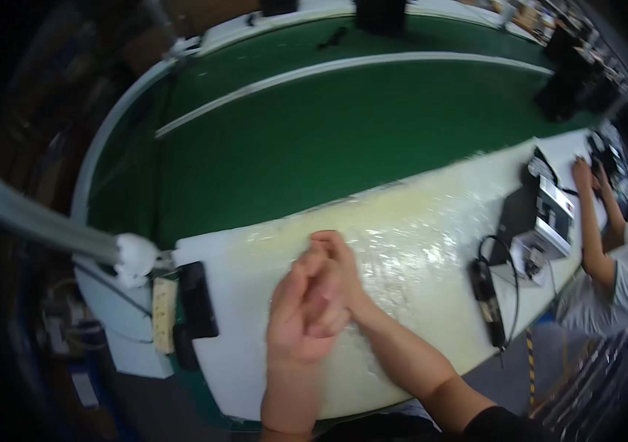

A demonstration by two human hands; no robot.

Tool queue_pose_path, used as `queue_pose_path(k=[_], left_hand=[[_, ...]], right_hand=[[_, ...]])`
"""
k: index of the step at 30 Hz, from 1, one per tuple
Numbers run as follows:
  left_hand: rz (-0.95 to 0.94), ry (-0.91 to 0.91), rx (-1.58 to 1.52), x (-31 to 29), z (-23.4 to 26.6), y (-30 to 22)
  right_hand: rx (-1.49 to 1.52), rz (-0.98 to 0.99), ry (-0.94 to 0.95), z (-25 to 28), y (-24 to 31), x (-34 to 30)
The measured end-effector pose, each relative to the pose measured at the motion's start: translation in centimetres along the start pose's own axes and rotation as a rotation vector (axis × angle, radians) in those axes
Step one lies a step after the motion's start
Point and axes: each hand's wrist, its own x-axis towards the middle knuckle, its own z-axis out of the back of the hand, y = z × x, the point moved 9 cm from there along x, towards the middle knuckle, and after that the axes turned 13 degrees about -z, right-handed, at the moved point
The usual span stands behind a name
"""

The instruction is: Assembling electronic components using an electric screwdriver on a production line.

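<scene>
My left hand (pixel 295 309) and my right hand (pixel 340 269) meet over the middle of the worktable, fingers overlapping and bent against each other. Both are smeared by motion, and no object shows between them. Beneath them lies the white tabletop (pixel 244 368), largely covered by shiny, yellowish clear film (pixel 402 258). Nearest on the left is a flat black object (pixel 200 298) at the table's edge. Off to the right rests a dark, elongated corded tool (pixel 486 298), apart from both hands.
A green conveyor belt (pixel 358 132) runs beyond the table. Left stand a cream power strip (pixel 164 315) and a grey metal post (pixel 49 221) ending in a white wrapped lump (pixel 135 259). A silver box (pixel 553 217) sits right, near a co-worker's arms (pixel 594 243).
</scene>
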Motion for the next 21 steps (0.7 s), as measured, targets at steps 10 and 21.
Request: queue_pose_path(k=[10,21], left_hand=[[-0.357,-0.206,0.71,2.3,3.0,-1.1],[-0.846,-0.254,1.054,2.7,6.3,-0.6]], right_hand=[[-0.064,-0.111,0.105,-0.2,0.7,-0.3],[0.447,-0.285,0.275,-0.7,-1.3,-0.2]])
